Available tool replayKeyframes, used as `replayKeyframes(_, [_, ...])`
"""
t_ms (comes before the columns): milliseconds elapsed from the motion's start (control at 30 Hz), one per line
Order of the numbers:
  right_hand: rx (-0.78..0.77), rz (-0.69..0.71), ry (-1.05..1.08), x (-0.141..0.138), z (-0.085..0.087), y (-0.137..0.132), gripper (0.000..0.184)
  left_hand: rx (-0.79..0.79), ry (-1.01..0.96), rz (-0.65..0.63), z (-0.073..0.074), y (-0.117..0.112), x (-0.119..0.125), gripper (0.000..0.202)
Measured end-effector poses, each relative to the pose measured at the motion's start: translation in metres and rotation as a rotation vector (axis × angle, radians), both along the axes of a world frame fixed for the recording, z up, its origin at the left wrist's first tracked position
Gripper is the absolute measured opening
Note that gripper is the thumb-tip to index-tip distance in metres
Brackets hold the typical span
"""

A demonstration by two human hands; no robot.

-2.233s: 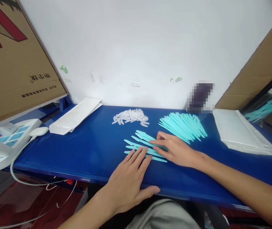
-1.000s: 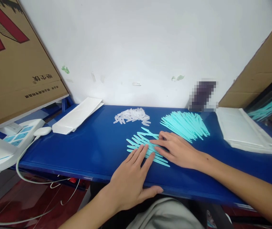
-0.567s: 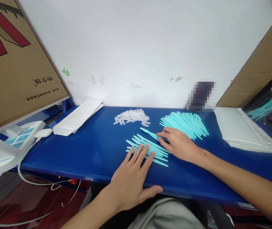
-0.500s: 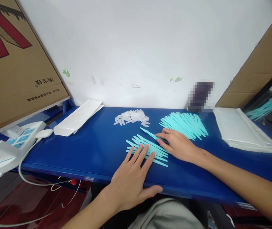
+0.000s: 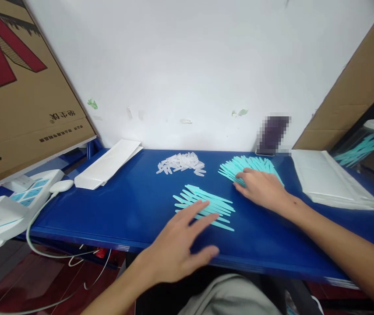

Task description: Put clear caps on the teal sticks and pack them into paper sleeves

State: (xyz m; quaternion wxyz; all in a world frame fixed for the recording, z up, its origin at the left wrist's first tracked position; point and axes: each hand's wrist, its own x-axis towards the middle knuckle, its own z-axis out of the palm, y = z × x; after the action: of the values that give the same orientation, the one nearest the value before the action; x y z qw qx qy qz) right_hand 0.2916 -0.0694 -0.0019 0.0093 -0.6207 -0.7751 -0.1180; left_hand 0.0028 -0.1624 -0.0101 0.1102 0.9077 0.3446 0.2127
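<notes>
A small fan of turquoise plastic sticks [image 5: 206, 202] lies on the blue table [image 5: 124, 205]. My left hand [image 5: 178, 247] rests open at the table's near edge, fingertips touching the fan's near side. A bigger heap of the same turquoise sticks [image 5: 251, 168] lies further back on the right. My right hand [image 5: 261, 188] lies on that heap's near side, fingers bent down onto the sticks; what they hold is hidden. A pile of small white plastic caps [image 5: 182, 162] sits behind the fan.
A white paper bag [image 5: 106, 164] lies back left, a stack of white bags [image 5: 329, 179] at right. A clear jar of turquoise sticks [image 5: 364, 142] stands far right. White power strips [image 5: 6, 205] with a cable sit at left, cardboard boxes [image 5: 19, 87] on both sides.
My right hand has left the small fan and moved back right onto the big heap. The stick it was sliding now lies with the fan. My left hand barely shifted.
</notes>
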Motion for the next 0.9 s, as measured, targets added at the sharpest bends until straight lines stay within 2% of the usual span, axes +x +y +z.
replayKeyframes(100, [-0.030, 0.011, -0.004, 0.000, -0.001, 0.000, 0.039, 0.029, -0.431, 0.128, 0.026, 0.034, -0.010, 0.035])
replayKeyframes(167, [-0.041, 0.017, -0.004, -0.002, -0.002, 0.000, 0.039, 0.032, -0.614, 0.226, 0.040, 0.073, -0.015, 0.037])
replayKeyframes(267, [-0.045, 0.028, 0.010, -0.001, -0.003, 0.000, 0.038, -0.038, -0.555, 0.293, 0.045, 0.138, -0.018, 0.037])
replayKeyframes(333, [-0.041, 0.033, 0.017, 0.002, -0.004, 0.001, 0.038, -0.050, -0.432, 0.339, 0.038, 0.174, -0.018, 0.034])
replayKeyframes(400, [-0.033, 0.074, 0.032, 0.004, -0.007, 0.003, 0.038, 0.002, -0.349, 0.375, 0.027, 0.196, -0.017, 0.032])
replayKeyframes(467, [-0.029, 0.176, 0.079, 0.004, -0.009, 0.004, 0.039, 0.052, -0.326, 0.405, 0.016, 0.204, -0.016, 0.034])
replayKeyframes(533, [-0.047, 0.292, 0.169, -0.001, -0.012, 0.005, 0.040, 0.081, -0.306, 0.411, 0.009, 0.201, -0.016, 0.036])
replayKeyframes(733, [-0.159, 0.516, 0.439, -0.030, -0.014, 0.003, 0.042, 0.127, -0.229, 0.390, 0.007, 0.184, -0.021, 0.041])
replayKeyframes(800, [-0.174, 0.541, 0.502, -0.033, -0.012, 0.001, 0.044, 0.115, -0.249, 0.397, 0.008, 0.183, -0.022, 0.042])
replayKeyframes(900, [-0.150, 0.493, 0.537, -0.033, -0.009, -0.004, 0.050, 0.132, -0.214, 0.370, 0.007, 0.185, -0.022, 0.042])
